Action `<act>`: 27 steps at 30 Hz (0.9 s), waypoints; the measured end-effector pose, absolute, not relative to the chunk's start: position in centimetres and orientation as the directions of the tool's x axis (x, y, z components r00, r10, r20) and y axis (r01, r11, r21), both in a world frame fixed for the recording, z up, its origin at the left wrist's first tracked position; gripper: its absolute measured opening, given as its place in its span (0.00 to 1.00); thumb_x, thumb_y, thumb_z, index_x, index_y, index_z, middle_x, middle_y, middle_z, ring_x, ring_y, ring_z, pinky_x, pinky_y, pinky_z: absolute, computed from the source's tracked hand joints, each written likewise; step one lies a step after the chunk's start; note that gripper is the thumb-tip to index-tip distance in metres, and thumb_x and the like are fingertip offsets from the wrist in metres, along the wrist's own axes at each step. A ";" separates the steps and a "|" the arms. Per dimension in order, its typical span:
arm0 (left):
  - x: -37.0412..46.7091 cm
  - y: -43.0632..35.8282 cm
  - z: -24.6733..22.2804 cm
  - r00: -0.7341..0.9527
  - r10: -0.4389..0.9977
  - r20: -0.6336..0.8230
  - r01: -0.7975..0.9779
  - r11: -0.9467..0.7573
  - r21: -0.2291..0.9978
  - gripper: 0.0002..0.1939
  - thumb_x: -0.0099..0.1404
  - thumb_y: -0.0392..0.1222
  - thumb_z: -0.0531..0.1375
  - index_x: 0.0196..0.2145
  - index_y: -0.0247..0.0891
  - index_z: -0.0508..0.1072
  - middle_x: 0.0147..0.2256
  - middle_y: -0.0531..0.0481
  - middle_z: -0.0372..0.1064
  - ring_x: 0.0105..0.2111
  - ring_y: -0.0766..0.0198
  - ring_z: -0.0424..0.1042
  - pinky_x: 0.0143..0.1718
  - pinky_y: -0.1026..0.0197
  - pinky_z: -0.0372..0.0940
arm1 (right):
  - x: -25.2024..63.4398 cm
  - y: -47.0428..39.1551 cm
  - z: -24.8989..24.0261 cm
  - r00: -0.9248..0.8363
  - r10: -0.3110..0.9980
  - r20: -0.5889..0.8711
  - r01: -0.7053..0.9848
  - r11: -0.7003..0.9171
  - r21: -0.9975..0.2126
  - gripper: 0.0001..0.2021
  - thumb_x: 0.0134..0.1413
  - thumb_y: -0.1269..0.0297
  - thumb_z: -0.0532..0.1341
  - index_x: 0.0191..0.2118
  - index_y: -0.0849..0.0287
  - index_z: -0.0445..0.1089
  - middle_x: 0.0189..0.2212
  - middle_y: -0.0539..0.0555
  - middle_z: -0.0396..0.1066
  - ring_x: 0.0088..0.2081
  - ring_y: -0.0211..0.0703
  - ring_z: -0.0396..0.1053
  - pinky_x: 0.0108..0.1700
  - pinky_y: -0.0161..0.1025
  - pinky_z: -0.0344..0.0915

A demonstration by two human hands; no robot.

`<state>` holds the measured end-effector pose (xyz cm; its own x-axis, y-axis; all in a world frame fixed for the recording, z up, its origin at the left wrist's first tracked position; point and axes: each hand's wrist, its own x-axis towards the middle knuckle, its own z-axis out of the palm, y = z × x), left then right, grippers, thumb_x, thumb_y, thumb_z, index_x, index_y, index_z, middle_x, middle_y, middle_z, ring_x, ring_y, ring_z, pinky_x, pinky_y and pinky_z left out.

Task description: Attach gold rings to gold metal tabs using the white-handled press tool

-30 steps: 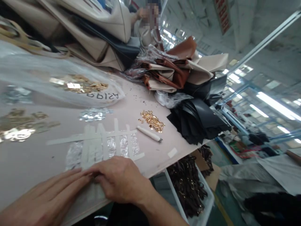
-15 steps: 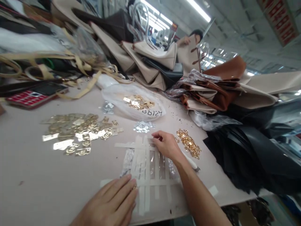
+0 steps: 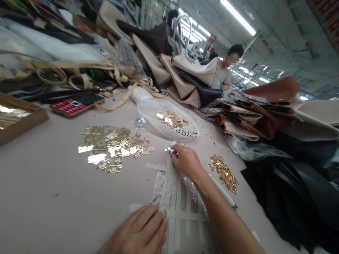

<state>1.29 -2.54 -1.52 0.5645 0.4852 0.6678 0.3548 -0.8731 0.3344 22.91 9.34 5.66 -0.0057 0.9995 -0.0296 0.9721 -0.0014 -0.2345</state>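
My left hand (image 3: 144, 227) lies at the bottom centre, fingers pressed together over a small gold piece (image 3: 164, 214) that shows at its fingertips. My right hand (image 3: 186, 160) reaches to the small pile of silver pieces (image 3: 169, 146), its thumb and fingers pinched at the edge of it; what is between them is hidden. Between my hands, strips of pale tape (image 3: 171, 190) and clear plastic are stuck to the table (image 3: 79, 208). Flat gold plates (image 3: 106, 141) lie in a heap to the left, and small gold pieces (image 3: 225, 173) lie right of my right hand.
Behind the piles rests a plastic bag (image 3: 148, 109) of gold parts. A cardboard box (image 3: 23, 123) and a red calculator-like item (image 3: 71, 107) are at left. Bags (image 3: 196, 67) and black sheets (image 3: 286, 197) crowd the back and right. A person (image 3: 225, 74) is beyond.
My right hand has moved forward from the tape strips to the silver pile. The view has shifted left, showing the cardboard box. The person behind no longer has a bag raised in front.
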 end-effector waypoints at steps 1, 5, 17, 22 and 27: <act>1.3 -2.5 -1.4 0.568 0.486 0.664 0.352 -0.873 0.338 0.14 0.73 0.35 0.52 0.46 0.38 0.78 0.44 0.50 0.78 0.49 0.57 0.72 0.57 0.54 0.65 | 22.6 9.2 5.7 -0.015 0.999 -0.037 0.979 0.007 -0.206 0.15 0.62 0.70 0.56 0.51 0.57 0.74 0.44 0.60 0.80 0.44 0.51 0.76 0.48 0.43 0.66; 1.3 -2.4 -1.3 0.594 0.475 0.649 0.345 -0.879 0.328 0.14 0.71 0.34 0.53 0.46 0.38 0.78 0.45 0.49 0.77 0.49 0.57 0.71 0.57 0.53 0.66 | 21.6 8.9 5.7 -0.033 0.998 -0.058 0.988 0.024 -0.151 0.17 0.61 0.75 0.52 0.51 0.60 0.73 0.42 0.65 0.79 0.44 0.55 0.75 0.48 0.46 0.65; 1.2 -2.4 0.1 0.629 0.463 0.625 0.333 -0.886 0.322 0.12 0.73 0.36 0.54 0.47 0.36 0.76 0.45 0.47 0.75 0.48 0.57 0.71 0.55 0.53 0.68 | 23.4 6.2 4.8 0.147 0.986 -0.075 0.779 -0.162 -0.606 0.13 0.54 0.66 0.56 0.45 0.60 0.69 0.27 0.50 0.73 0.27 0.40 0.70 0.31 0.36 0.67; 0.9 -2.4 0.4 0.669 0.459 0.585 0.317 -0.887 0.335 0.13 0.71 0.32 0.54 0.48 0.34 0.76 0.46 0.45 0.75 0.50 0.55 0.71 0.55 0.51 0.69 | 21.7 -0.8 4.9 0.201 0.944 -0.260 0.275 -0.310 -0.910 0.11 0.45 0.62 0.65 0.36 0.58 0.68 0.22 0.45 0.67 0.22 0.34 0.63 0.26 0.32 0.61; 0.8 -2.4 0.5 0.671 0.454 0.587 0.335 -0.891 0.307 0.13 0.72 0.33 0.53 0.47 0.33 0.76 0.46 0.44 0.76 0.50 0.55 0.72 0.54 0.50 0.70 | 20.3 -5.3 4.8 0.182 0.950 -0.254 0.366 -0.306 -0.879 0.05 0.49 0.66 0.64 0.35 0.58 0.70 0.25 0.46 0.70 0.27 0.35 0.67 0.31 0.33 0.63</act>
